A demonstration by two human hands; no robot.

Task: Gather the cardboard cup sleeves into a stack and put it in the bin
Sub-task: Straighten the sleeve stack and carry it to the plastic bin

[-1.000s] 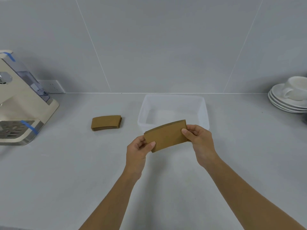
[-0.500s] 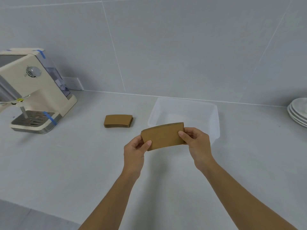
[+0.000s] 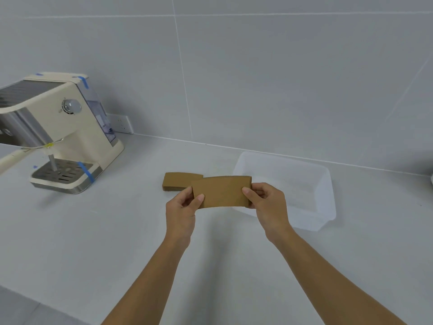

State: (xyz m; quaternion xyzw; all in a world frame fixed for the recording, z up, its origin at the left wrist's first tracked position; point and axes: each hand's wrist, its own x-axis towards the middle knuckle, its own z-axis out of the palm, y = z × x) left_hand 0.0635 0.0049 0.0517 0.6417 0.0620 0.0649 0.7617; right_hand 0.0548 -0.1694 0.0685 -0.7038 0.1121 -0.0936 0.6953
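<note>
Both hands hold a flat brown stack of cardboard cup sleeves (image 3: 222, 192) above the counter. My left hand (image 3: 182, 207) pinches its left end and my right hand (image 3: 267, 202) pinches its right end. A second brown pile of sleeves (image 3: 178, 181) lies on the counter just behind and left of the held stack, partly hidden by it. The clear plastic bin (image 3: 323, 198) stands on the counter to the right, and its near-left corner is covered by my right hand.
A cream coffee machine (image 3: 58, 127) with blue tape strips stands at the left on the white counter (image 3: 93, 231). A wall socket (image 3: 121, 124) sits behind it. Grey tiled wall runs along the back.
The view has turned left, so the machine and bin sit further right in frame. The held stack now overlaps the pile on the counter, closer to it than before.
</note>
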